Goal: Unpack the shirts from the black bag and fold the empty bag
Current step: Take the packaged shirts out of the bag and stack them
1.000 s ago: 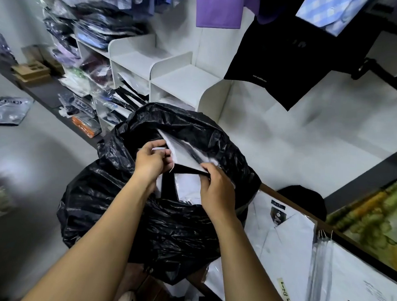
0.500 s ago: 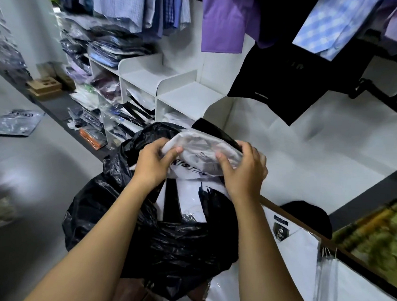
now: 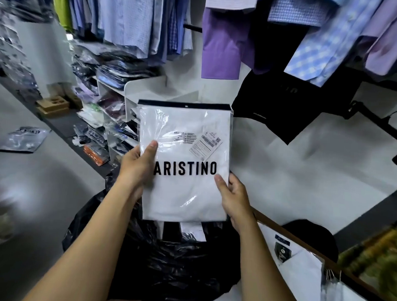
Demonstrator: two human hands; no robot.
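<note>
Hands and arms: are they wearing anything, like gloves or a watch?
No. The left hand and right hand have no gloves, rings or watch showing. The left forearm and right forearm have no sleeves in view, right down to the picture's edge. The thumbnails look short and unpainted.

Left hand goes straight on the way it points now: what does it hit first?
Probably the white shelf unit behind. The left hand, gripping the packaged shirt by its left edge, points up and away toward it. Depth is unclear, so the gap cannot be judged.
</note>
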